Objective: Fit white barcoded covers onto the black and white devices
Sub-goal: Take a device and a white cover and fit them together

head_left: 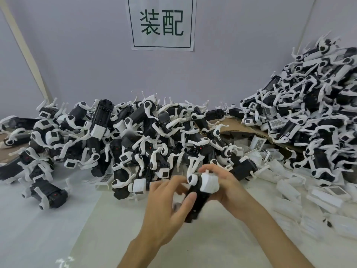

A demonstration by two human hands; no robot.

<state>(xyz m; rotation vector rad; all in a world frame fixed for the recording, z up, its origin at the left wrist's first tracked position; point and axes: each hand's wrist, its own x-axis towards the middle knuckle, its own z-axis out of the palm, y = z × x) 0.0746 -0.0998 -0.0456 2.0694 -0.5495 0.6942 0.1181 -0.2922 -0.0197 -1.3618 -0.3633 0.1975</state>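
White sheeting covered the table (48,238). At far left, a lone device (47,196) lay apart from the stock, just in front of the left heap (119,132) of black and white devices tangled together against the wall. A stray cover (105,179) with a barcode lay at the foot of that heap. A printed sign (162,23) hung on the wall above.

At centre, both hands were on one item. The left hand (166,209) gripped the black body of the held device (194,202), thumb laid along it; its fingers were blurred. The right hand (228,188) was curled round the upper end, where a white block (209,182) sat. Whether that block was a cover or part of the device could not be determined.

Further right, a sheet of cardboard (241,130) was propped over more stock. The loose covers (324,198) lay spread along the table edge, and the right heap (318,113) of devices rose behind them.

Assessment: the step in hand appeared to be seating or checking a cover on the held device. The next move would call for firm, even pressure until the cover sat flush, then setting the unit aside and taking a fresh cover from the right.
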